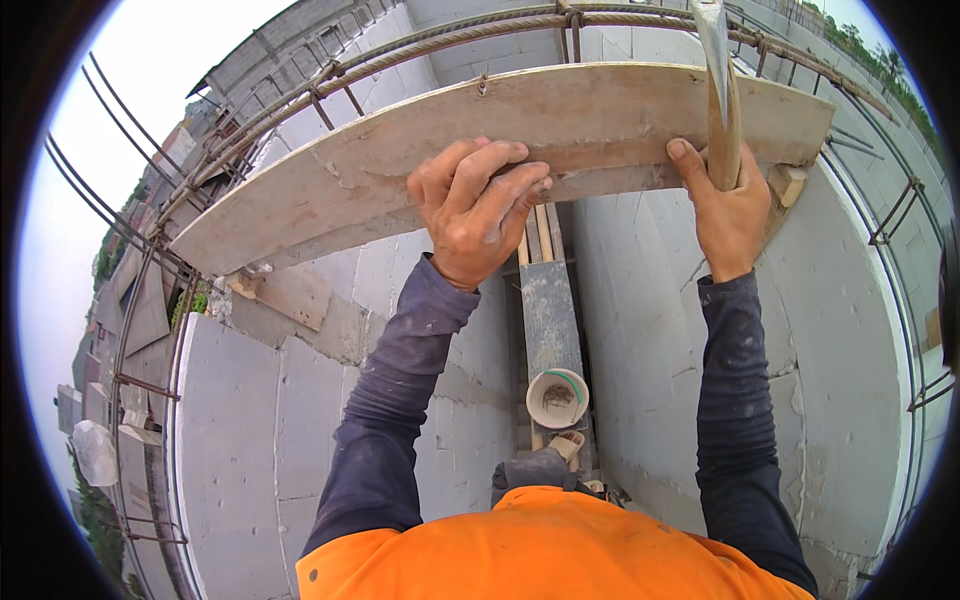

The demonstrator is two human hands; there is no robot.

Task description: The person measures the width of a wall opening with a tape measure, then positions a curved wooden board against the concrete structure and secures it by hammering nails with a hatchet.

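A long, weathered wooden board (590, 110) spans the gap between two pale block walls. My left hand (470, 210) is closed at the board's near edge, its bent fingers pressed on the board and the palm side hidden. A hammer (725, 120) stands upright in my right hand (732, 215), its wooden handle between thumb and fingers and its metal head beyond the board's far edge. My right thumb also touches the board. Small wood pieces (790, 185) sit under the board's right end, and another wood piece (295, 292) is below its left end.
Steel reinforcing bars (450, 42) run along beyond the board and down both sides. Block walls (235, 400) flank me. Below, a narrow plank (550, 315) carries a pale bucket (557, 398) with some grey material inside, near my foot (567, 447). A plastic bag (95, 453) hangs at far left.
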